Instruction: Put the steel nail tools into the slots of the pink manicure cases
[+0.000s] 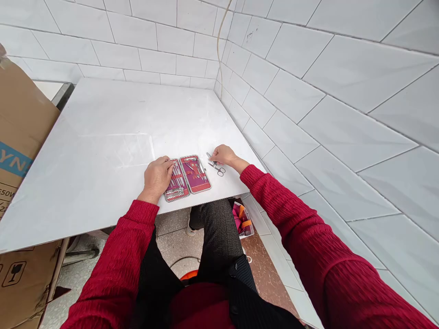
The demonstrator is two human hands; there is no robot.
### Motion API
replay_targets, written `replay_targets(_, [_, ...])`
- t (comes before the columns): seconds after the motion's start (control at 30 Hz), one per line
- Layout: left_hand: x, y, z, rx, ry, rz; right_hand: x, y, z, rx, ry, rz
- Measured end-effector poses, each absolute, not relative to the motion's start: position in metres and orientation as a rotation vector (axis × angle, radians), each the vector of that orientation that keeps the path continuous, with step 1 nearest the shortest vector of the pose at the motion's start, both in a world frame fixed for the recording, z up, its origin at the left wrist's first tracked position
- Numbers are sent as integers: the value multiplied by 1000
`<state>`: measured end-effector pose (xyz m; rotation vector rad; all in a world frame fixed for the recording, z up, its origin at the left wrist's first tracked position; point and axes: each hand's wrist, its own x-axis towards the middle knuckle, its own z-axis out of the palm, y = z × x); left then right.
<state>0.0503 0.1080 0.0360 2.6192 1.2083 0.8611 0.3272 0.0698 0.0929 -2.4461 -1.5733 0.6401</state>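
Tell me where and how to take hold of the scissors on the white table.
Pinch the scissors by the finger rings, probably best from above and the near right. They lie on the white table with rings to the right and blades pointing left and slightly away, so this approach should avoid the blades and the right hand just beyond.

- Small silver ring-handled scissors [216,169]: metal, shiny, smooth.
- Open rectangular red-and-purple case [200,187]: silver, metal-looking rim; patterned lining.
- Broad white tabletop [113,109]: smooth, soft sheen from where I stand.
- Rectangular white wall tiles [343,125]: smooth, faintly glossy.
- Long crimson sleeves [295,205]: crinkled knit cloth, matt.
- Brown cardboard box [24,105]: matt.
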Motion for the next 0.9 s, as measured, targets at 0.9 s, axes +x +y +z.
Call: replay_targets(0.9, [50,106,36,2621,1190,861,302,68,86,-2553,-1893,283])
